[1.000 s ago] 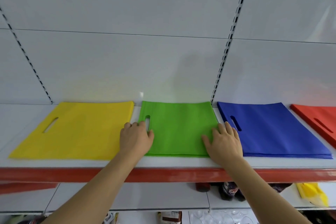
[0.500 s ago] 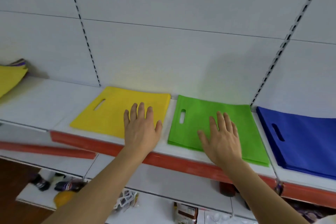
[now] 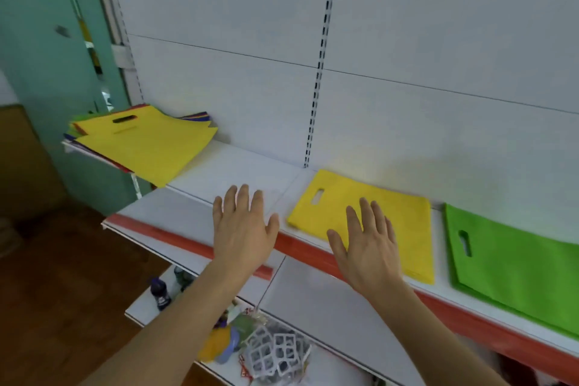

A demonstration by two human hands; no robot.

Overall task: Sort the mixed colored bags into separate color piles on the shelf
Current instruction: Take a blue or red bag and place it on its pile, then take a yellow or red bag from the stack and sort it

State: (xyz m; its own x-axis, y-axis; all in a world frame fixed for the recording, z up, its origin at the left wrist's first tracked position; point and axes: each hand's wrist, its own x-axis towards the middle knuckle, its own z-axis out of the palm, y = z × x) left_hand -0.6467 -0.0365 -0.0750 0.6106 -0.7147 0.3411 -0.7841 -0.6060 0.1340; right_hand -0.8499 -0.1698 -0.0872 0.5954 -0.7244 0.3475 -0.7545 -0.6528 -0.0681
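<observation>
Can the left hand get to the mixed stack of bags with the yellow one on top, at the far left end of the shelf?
Probably yes. The left hand is open and holds nothing, and only bare white shelf lies between it and the mixed stack.

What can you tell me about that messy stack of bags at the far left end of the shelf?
The mixed stack of bags lies at the left end of the shelf, next to a teal wall. A flat yellow bag with a slot handle tops it, made of what looks like thin non-woven fabric. Edges of green, red and purple-blue bags poke out beneath, unevenly fanned. Its near corner overhangs the shelf's front edge. Neither hand touches it; both hover well to its right.
</observation>
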